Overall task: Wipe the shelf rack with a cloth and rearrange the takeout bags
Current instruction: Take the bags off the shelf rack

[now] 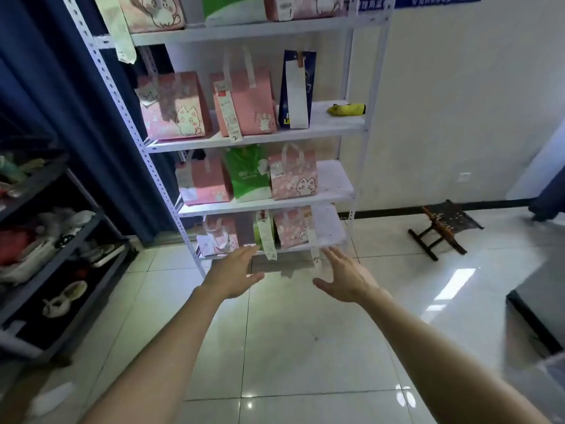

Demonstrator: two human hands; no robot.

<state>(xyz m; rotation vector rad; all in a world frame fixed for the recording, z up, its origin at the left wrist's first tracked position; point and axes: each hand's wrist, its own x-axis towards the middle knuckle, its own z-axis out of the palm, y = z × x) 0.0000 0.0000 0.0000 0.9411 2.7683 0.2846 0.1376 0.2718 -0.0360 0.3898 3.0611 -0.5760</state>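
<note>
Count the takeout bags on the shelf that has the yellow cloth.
3: a pink cat bag at the left, a second pink bag in the middle, and a navy bag next to the yellow cloth. Any bags behind them would be hidden.

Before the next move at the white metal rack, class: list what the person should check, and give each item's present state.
1. Hands free: the left hand and right hand are open and hold nothing: ok.
2. Cloth in hand: the crumpled yellow cloth lies at the right end of a shelf of the white metal rack, in neither hand: not ok.
3. Shelf surface to wipe: bare surface shows at the shelves' right ends: ok.
4. Dark blue paper bag upright, beside the cloth and apart from it: ok.
5. Bottom-shelf pink bags steady: too blurred: cannot tell.
</note>
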